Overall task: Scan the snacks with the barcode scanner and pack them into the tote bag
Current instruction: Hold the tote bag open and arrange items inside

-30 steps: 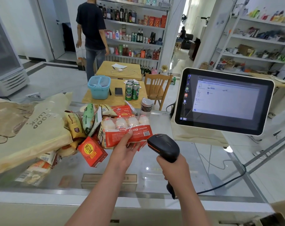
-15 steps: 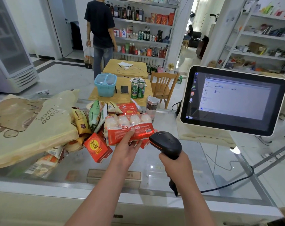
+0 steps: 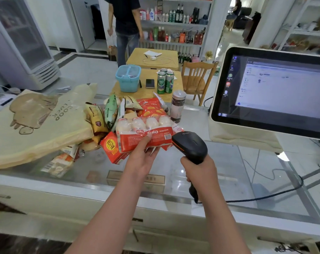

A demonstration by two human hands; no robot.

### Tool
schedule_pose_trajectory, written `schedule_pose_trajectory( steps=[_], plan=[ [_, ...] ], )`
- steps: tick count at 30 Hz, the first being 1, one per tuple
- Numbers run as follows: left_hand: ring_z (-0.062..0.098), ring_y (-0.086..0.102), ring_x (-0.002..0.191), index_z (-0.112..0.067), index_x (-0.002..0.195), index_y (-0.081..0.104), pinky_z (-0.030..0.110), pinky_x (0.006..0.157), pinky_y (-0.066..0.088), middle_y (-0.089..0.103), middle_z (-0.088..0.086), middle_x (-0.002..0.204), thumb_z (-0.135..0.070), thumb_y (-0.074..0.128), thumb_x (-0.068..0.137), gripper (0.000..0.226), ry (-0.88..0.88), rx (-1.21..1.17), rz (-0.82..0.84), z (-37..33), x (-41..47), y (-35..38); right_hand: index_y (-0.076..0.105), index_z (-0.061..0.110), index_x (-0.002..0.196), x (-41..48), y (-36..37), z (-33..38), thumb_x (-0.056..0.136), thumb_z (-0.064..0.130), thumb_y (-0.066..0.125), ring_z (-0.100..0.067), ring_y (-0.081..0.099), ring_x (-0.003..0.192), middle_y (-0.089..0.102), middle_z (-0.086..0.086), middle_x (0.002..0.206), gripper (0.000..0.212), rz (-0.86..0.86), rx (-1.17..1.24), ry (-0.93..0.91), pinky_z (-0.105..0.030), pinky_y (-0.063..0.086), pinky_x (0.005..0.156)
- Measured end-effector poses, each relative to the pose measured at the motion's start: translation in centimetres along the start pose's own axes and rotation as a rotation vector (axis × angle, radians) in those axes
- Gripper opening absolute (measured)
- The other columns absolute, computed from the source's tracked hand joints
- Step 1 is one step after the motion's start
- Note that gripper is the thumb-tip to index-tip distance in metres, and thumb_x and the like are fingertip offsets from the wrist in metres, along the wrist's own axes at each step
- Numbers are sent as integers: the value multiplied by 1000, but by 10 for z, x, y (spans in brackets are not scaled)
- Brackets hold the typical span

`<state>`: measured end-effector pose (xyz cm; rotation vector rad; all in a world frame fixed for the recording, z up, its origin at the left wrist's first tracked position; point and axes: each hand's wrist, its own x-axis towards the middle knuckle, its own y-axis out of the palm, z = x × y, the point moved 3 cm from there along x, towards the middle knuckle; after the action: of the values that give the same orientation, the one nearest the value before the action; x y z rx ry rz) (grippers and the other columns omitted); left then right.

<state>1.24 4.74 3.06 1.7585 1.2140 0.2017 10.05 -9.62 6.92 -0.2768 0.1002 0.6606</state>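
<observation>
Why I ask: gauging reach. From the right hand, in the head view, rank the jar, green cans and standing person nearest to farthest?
1. Jar: on the glass counter, just beyond the right hand.
2. Green cans: on the wooden table behind the counter.
3. Standing person: farthest back, toward the left.

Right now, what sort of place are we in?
Likely a small shop's checkout counter: a point-of-sale touchscreen, shelves of bottles behind, and the right hand gripping a barcode scanner beside a red snack pack held by the left hand.
</observation>
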Motion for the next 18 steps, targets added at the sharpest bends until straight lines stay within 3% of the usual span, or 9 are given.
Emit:
schedule_pose_trajectory(
  steps=[4, 7, 10, 12, 16, 18],
  plan=[
    [23, 63, 110, -21, 125, 52, 40, 91, 53, 65, 6, 119, -5, 67, 86, 45, 57, 44, -39, -4, -5, -10, 54, 28, 96, 3, 6, -13, 79, 19, 66, -21, 60, 72, 63, -3, 85, 22, 40, 66, 21, -32, 51, 60],
    [23, 62, 111, -22, 126, 51, 40, 91, 53, 65, 6, 119, -6, 66, 86, 45, 94, 67, -58, -10, -11, -20, 49, 31, 110, 4, 14, -26, 80, 20, 68, -14, 59, 76, 61, 1, 92, 36, 87, 12, 21, -26, 46, 64],
    [24, 62, 112, -22, 120, 54, 40, 91, 53, 65, 7, 118, -7, 64, 87, 38, 113, 49, -76, -19, -17, -27, 47, 29, 111, 4, 23, -39, 82, 17, 68, -2, 56, 78, 59, 7, 92, 38, 115, -88, 6, -15, 38, 59],
    [24, 62, 113, -22, 122, 54, 40, 90, 53, 65, 7, 120, -8, 64, 88, 39, 131, 40, -79, -27, -22, -31, 47, 27, 112, 3, 29, -49, 82, 15, 67, -3, 54, 76, 57, 6, 92, 38, 116, -166, 5, -12, 35, 58],
    [25, 62, 114, -23, 119, 56, 41, 94, 52, 64, 9, 124, -10, 65, 86, 36, 142, 61, -55, -42, -33, -38, 52, 20, 116, 5, 44, -67, 83, 11, 65, -16, 54, 85, 56, 4, 93, 36, 55, -266, -1, -25, 38, 68],
    [26, 62, 114, -22, 125, 54, 40, 90, 54, 64, 10, 125, -14, 70, 78, 49, 129, 39, -48, -50, -40, -43, 55, 16, 113, 7, 51, -72, 84, 9, 62, -20, 54, 85, 56, 3, 90, 31, -7, -323, -22, -29, 38, 71]
  ],
)
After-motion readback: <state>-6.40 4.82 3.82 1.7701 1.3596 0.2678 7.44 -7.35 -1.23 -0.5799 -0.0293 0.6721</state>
